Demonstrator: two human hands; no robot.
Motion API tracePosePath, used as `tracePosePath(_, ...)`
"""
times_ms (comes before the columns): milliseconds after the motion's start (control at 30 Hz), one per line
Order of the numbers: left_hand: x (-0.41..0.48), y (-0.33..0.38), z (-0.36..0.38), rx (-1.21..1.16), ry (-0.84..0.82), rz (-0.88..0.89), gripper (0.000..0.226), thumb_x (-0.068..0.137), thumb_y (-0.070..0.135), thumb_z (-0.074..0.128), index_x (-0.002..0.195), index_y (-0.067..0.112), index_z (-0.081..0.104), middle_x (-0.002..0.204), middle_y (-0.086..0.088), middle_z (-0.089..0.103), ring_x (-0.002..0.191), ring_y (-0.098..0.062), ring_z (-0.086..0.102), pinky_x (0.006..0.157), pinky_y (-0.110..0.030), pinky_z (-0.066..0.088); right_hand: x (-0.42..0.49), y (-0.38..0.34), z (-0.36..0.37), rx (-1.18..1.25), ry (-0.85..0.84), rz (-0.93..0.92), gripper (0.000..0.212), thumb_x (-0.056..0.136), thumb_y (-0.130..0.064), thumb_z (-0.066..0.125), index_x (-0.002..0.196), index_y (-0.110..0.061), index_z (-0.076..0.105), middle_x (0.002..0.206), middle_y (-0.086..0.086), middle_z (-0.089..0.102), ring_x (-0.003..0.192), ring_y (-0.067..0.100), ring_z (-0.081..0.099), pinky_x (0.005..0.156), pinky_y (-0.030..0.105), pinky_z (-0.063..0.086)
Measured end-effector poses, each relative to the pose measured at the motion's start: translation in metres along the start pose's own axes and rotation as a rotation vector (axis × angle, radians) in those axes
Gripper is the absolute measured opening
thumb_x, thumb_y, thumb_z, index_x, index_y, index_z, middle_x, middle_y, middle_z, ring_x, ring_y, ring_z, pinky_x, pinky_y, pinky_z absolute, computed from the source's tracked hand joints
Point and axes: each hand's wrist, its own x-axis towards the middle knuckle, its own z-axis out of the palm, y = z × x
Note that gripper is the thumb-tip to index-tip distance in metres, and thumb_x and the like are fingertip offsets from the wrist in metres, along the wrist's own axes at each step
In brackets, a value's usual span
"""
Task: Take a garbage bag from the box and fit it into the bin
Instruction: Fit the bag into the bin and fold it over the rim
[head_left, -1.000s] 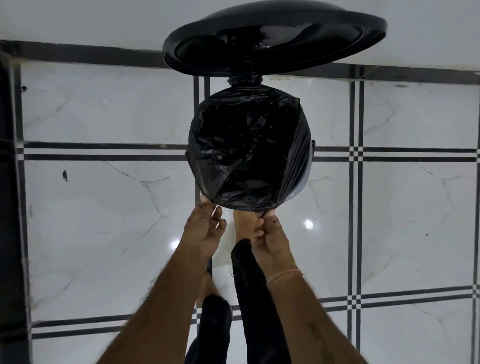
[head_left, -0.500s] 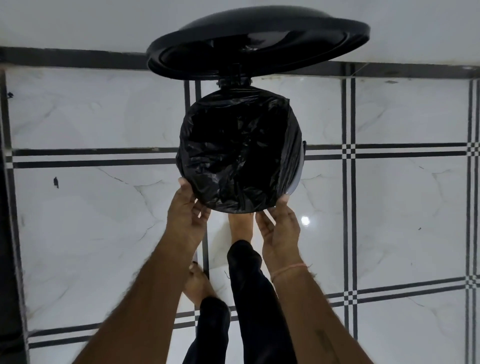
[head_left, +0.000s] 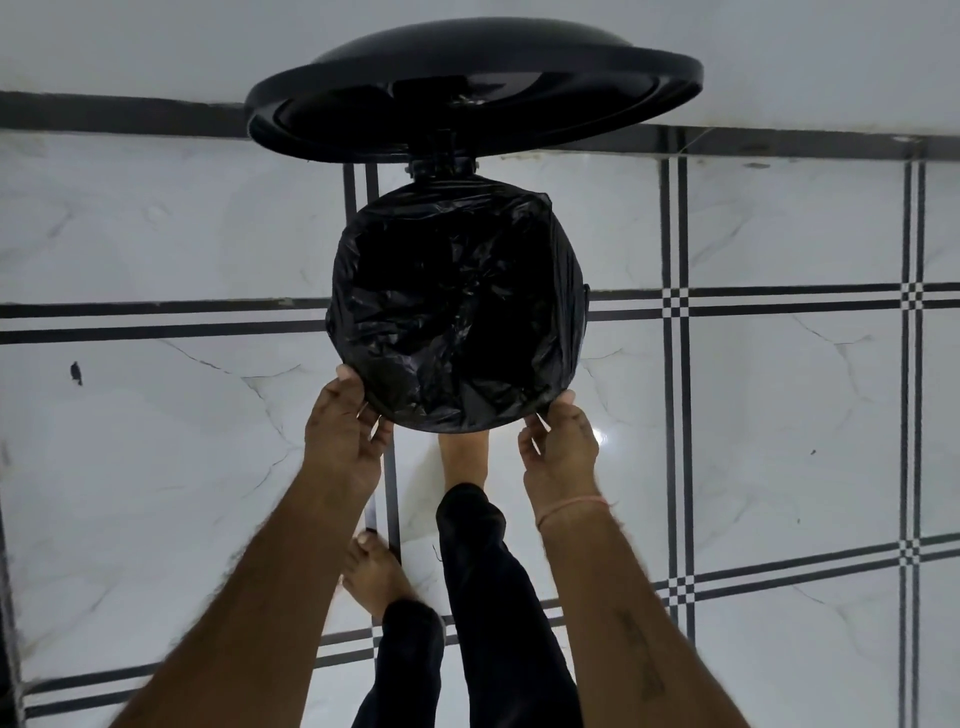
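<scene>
View from above, looking down onto a round bin that stood on a white marble-patterned tiled floor crossed by dark double lines. The bin's black lid was raised on its hinge at the far side. A black garbage bag lined the bin; its crumpled film filled the opening, and its edge was folded outward over the rim all around, so that almost none of the bin's wall was visible.

The left hand was at the near-left of the rim, thumb tip against the bag's folded edge and the other fingers curled under it. The right hand was at the near-right of the rim, fingertips touching the folded edge from below and outside. Both hands were partly curled; whether either actually pinched the film could not be told. A thin thread band circled the right wrist.

Between the forearms, the right foot reached under the near edge of the bin, while the left foot rested flat on the floor farther back. Both legs wore dark trousers.
</scene>
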Motion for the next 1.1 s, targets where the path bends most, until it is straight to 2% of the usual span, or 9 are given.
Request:
tracePosePath(133,0.004,0.0,-0.003,0.008,0.002,-0.019,0.021,0.102,0.043,0.057,0.099,0.023,0.064,0.105,0.005,0.071,0.099,-0.014,0.067,0.082,-0.03,0.052,0.013,-0.005,0.007,0.001,-0.042,0.133,0.009,0.101,-0.012,0.062,0.094,-0.009,0.066,0.091,0.004,0.069,0.079,0.018,0.065,0.065,0.025,0.057)
tracePosePath(233,0.004,0.001,-0.002,-0.011,0.021,-0.025,0.023,0.102,0.043,0.058,0.104,0.022,0.066,0.109,0.004,0.072,0.103,-0.016,0.067,0.08,-0.031,0.054,0.014,-0.017,0.008,0.014,-0.035,0.022,0.02,0.107,-0.031,0.054,0.111,-0.015,0.065,0.103,0.004,0.072,0.09,0.019,0.069,0.073,0.029,0.057)
tracePosePath(333,0.002,0.009,0.003,0.001,0.031,0.032,0.037,0.1,0.048,0.059,0.123,0.02,0.067,0.12,0.002,0.073,0.11,-0.016,0.069,0.09,-0.034,0.058,0.012,-0.036,0.009,-0.102,-0.08,-0.138,0.03,0.101,-0.045,0.06,0.107,-0.016,0.068,0.109,0.0,0.076,0.098,0.019,0.072,0.077,0.032,0.058)
tracePosePath(500,0.002,0.02,0.012,0.027,0.086,0.041,0.019,0.102,0.039,0.062,0.096,0.021,0.065,0.1,0.006,0.073,0.093,-0.013,0.069,0.085,-0.029,0.057,0.019,-0.047,0.016,-0.159,-0.016,-0.195,0.026,0.101,-0.022,0.066,0.077,-0.016,0.059,0.088,0.002,0.072,0.088,0.023,0.069,0.07,0.033,0.055)
tracePosePath(633,0.004,0.022,0.007,0.021,0.062,-0.003,0.022,0.101,0.041,0.062,0.102,0.021,0.068,0.107,0.003,0.073,0.101,-0.016,0.069,0.087,-0.031,0.056,0.032,-0.06,0.022,-0.185,-0.045,0.002,0.015,0.102,-0.027,0.063,0.104,-0.014,0.07,0.101,0.002,0.074,0.09,0.02,0.068,0.071,0.032,0.056)
tracePosePath(700,0.006,0.023,0.006,0.035,0.062,-0.012,0.022,0.102,0.04,0.06,0.103,0.02,0.068,0.107,0.002,0.073,0.102,-0.017,0.069,0.086,-0.032,0.057,0.04,-0.066,0.028,-0.236,-0.026,0.074,0.012,0.102,-0.018,0.06,0.107,-0.01,0.068,0.093,0.005,0.07,0.082,0.021,0.065,0.065,0.034,0.056)
tracePosePath(767,0.006,0.024,0.007,0.04,0.067,-0.005,0.022,0.103,0.04,0.059,0.104,0.02,0.068,0.106,0.002,0.074,0.103,-0.017,0.069,0.084,-0.031,0.056,0.04,-0.069,0.035,-0.21,-0.011,0.058,0.016,0.104,-0.018,0.057,0.11,-0.006,0.067,0.096,0.008,0.069,0.083,0.023,0.066,0.075,0.04,0.061)
tracePosePath(867,0.005,0.028,0.01,0.036,0.074,0.025,0.042,0.1,0.05,0.06,0.124,0.017,0.069,0.118,0.0,0.075,0.11,-0.017,0.069,0.09,-0.033,0.057,0.037,-0.072,0.032,-0.188,-0.11,-0.078,0.038,0.104,-0.047,0.054,0.105,-0.013,0.071,0.116,0.006,0.074,0.1,0.023,0.07,0.096,0.044,0.059)
tracePosePath(1100,0.01,0.029,0.014,0.076,0.081,0.067,0.027,0.1,0.045,0.061,0.109,0.02,0.066,0.109,0.004,0.073,0.1,-0.014,0.069,0.08,-0.029,0.056,0.045,-0.083,0.035,-0.242,-0.084,-0.061,0.031,0.098,-0.034,0.069,0.107,-0.005,0.072,0.108,0.006,0.076,0.097,0.023,0.071,0.093,0.046,0.061)
